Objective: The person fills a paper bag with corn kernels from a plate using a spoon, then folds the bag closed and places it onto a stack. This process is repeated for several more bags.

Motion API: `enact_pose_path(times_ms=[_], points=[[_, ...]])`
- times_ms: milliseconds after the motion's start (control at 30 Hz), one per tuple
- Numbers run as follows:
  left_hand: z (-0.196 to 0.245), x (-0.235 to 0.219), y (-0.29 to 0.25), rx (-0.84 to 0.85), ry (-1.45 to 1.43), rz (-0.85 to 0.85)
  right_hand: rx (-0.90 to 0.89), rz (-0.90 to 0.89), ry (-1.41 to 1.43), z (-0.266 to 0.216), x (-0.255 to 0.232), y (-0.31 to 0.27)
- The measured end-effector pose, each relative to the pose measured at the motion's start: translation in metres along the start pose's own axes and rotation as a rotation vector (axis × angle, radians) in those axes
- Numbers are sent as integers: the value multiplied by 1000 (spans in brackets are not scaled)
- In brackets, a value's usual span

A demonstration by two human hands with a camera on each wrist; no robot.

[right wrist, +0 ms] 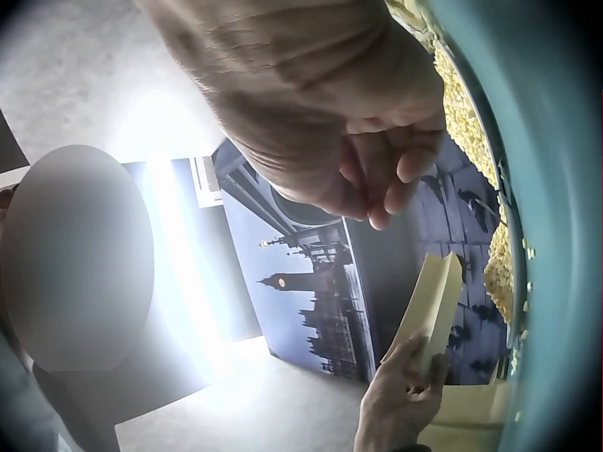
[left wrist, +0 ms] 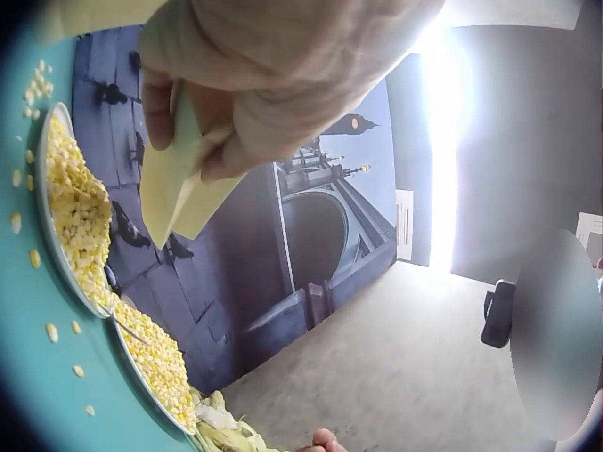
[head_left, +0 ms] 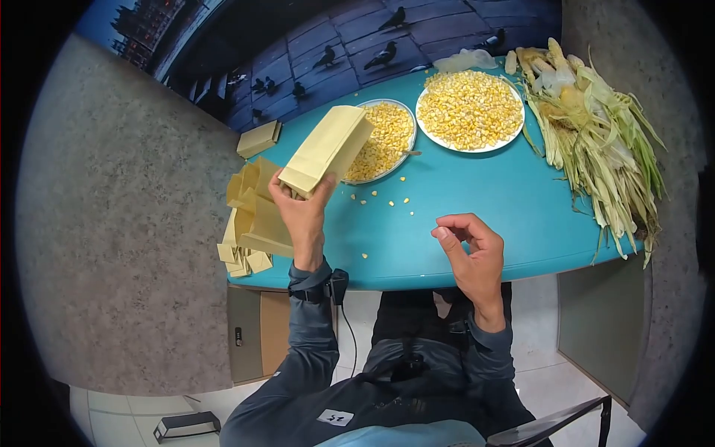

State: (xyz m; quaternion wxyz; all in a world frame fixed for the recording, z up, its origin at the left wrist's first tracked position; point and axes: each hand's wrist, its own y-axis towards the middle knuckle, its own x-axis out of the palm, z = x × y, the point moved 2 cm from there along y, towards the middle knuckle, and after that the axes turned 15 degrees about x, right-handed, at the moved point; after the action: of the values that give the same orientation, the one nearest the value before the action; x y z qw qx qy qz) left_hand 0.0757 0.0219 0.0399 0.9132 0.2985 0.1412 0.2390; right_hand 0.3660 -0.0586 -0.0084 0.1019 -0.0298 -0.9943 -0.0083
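My left hand (head_left: 302, 216) grips a pale yellow paper bag (head_left: 328, 145) near one end, with fingers and thumb on its sides. The bag is raised and tilted, its far end overlapping the left plate (head_left: 414, 130) of corn kernels (head_left: 387, 134) in the head view. In the left wrist view, the thumb and fingers pinch the creased bag (left wrist: 193, 193). Over the front part of the table, my right hand (head_left: 480, 261) holds nothing; its fingers are loosely curled, with the thumb close to the index finger. A second plate (head_left: 477, 150) heaped with kernels stands at the back.
Several more paper bags (head_left: 264, 216) stand and lie on the teal table (head_left: 447, 186) at the left, another bag (head_left: 259, 139) behind them. Corn husks (head_left: 596, 141) and cobs fill the right side. Loose kernels (head_left: 391, 203) dot the table, and a clear plastic bag (head_left: 465, 59) lies at the back.
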Motion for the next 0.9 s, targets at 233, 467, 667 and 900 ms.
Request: enact_pose_path(times_ms=[233, 467, 667, 900], points=[[10, -11, 19, 24, 14, -31, 4, 21, 5, 3, -2, 1], [7, -23, 30, 69, 132, -56, -16, 7, 11, 2, -2, -7], [-2, -28, 35, 68, 237, -112, -3, -26, 3, 3, 4, -9], [4, -22, 42, 91, 257, -135, -11, -21, -6, 4, 3, -14]])
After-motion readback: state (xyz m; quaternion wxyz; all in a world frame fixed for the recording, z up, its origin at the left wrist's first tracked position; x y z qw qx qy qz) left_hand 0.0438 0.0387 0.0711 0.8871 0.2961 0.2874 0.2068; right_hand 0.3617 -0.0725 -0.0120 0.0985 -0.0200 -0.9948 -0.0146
